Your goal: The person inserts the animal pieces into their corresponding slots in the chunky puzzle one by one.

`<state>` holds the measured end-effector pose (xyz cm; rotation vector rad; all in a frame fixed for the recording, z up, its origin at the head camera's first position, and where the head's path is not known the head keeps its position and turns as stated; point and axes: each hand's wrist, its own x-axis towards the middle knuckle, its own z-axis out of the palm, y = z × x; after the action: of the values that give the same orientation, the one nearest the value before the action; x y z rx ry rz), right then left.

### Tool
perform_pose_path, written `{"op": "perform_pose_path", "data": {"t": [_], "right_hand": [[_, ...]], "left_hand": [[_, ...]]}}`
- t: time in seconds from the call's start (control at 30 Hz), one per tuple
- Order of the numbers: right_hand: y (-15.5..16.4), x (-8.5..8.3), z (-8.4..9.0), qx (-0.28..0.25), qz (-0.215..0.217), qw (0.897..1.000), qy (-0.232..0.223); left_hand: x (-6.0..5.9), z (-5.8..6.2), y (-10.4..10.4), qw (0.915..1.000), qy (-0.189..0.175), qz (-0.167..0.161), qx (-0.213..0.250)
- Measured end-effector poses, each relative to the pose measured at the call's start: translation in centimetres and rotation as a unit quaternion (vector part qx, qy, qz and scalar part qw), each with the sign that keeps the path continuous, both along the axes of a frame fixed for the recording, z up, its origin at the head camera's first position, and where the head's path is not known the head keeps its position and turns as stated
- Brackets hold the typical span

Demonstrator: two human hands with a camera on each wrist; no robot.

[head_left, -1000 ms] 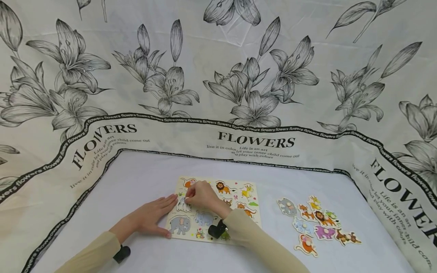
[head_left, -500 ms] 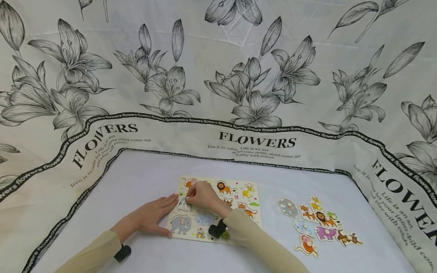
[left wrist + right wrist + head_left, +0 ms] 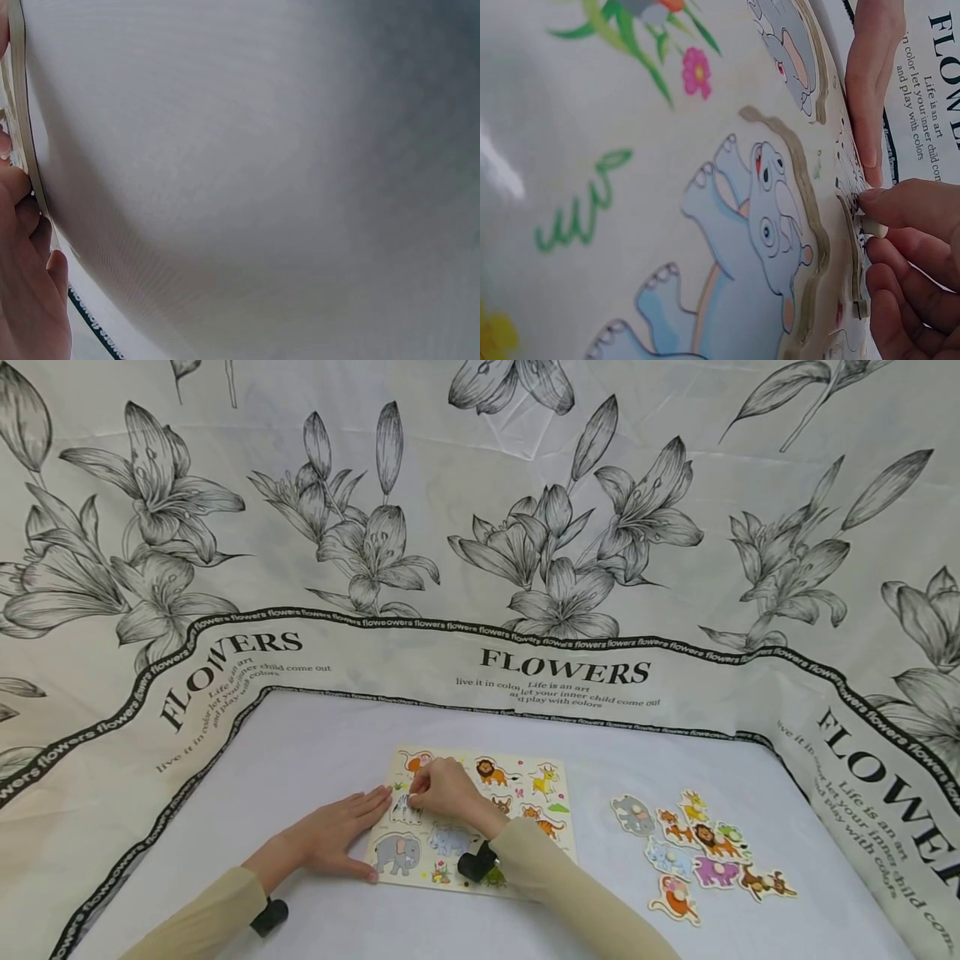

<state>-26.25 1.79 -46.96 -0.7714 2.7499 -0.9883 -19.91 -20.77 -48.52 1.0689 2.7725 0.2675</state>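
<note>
With thumb and fingers my right hand (image 3: 448, 789) pinches the pale knob (image 3: 874, 227) of a zebra puzzle piece (image 3: 405, 810). The piece is at the zebra's place on the left of a wooden animal puzzle board (image 3: 517, 885); whether it sits fully flush is hard to tell. My left hand (image 3: 333, 835) rests at the board's left edge, fingers extended and thumb by the near corner. Below the zebra are a printed elephant (image 3: 396, 854) and a rhino (image 3: 742, 255) in its recess. My right hand and sleeve cover part of the board.
Right of the board lie several loose knobbed pieces, among them an elephant (image 3: 632, 815), a purple hippo (image 3: 714, 872), a lion (image 3: 716, 841) and a monkey (image 3: 674, 898). A flower-printed curtain (image 3: 555, 577) stands behind the white tabletop (image 3: 322, 743).
The zebra piece has shifted slightly under my right fingers and looks lower against the board. Both hands otherwise stay in place, and the loose pieces have not moved.
</note>
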Motion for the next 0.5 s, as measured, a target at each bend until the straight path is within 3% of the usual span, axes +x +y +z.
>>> {"op": "perform_pose_path", "data": {"t": [0.5], "right_hand": [[-0.03, -0.27, -0.5, 0.006, -0.006, 1.0, -0.004]], "left_hand": [[0.0, 0.07, -0.01, 1.0, 0.006, -0.004, 0.001]]}}
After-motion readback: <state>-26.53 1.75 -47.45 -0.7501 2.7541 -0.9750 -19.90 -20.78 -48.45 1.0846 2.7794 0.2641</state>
